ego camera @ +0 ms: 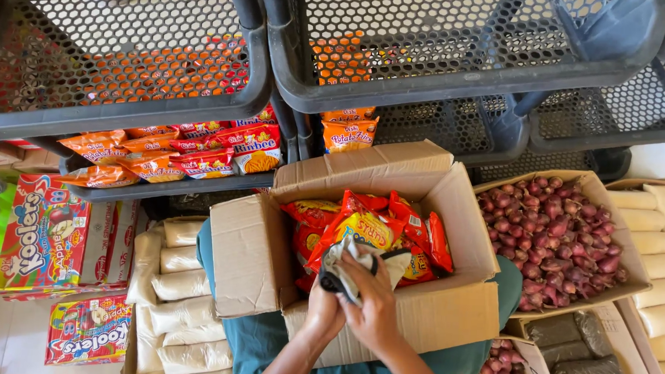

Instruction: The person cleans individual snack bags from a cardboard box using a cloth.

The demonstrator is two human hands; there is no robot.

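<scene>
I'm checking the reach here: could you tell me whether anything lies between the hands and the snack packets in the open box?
Yes: a crumpled cloth, held by both the left hand and right hand, lies over the red and yellow snack packets in the cardboard box.

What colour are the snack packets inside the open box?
Mostly red and orange, with yellow patches: snack packets in the box, head view.

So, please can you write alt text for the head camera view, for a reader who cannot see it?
Seen from above, a person's left hand and right hand grip a crumpled cloth over an open cardboard box of red and yellow snack packets on their lap. Around it are wire shelves, a box of red onions and white bags.
</scene>
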